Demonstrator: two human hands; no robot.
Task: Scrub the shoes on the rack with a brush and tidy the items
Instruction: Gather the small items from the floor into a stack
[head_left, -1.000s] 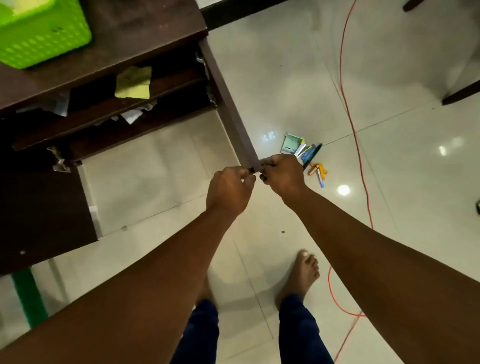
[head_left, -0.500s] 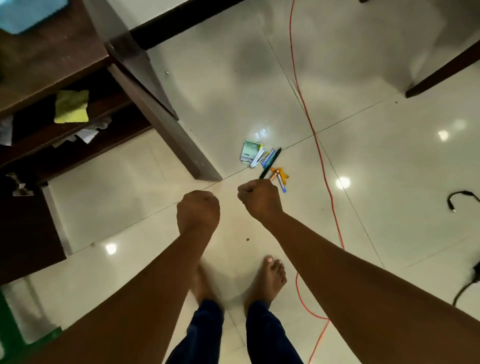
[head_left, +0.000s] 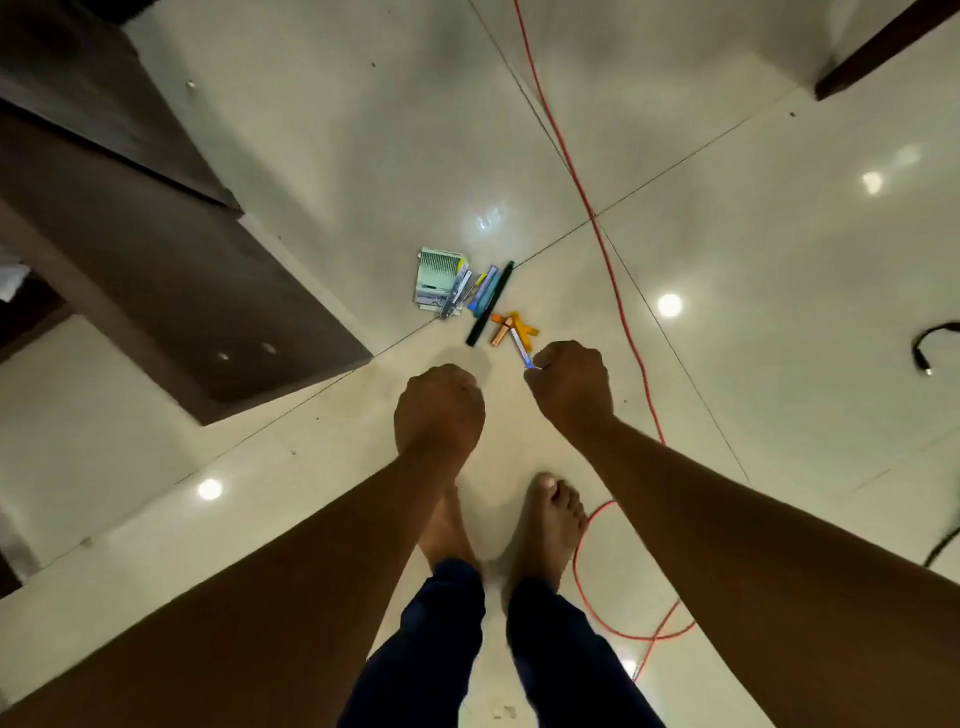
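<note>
Fingers of both hands are curled into fists; whether either grips anything cannot be told. Taking the small pile of pens and cards (head_left: 470, 293) on the tiled floor (head_left: 753, 338) as landmark: the dark wooden rack (head_left: 156, 270) stands to its left, the left hand (head_left: 439, 408) hangs just below it, the right hand (head_left: 571, 387) below-right, and an orange cable (head_left: 605, 254) runs right of it. No shoes or brush show.
</note>
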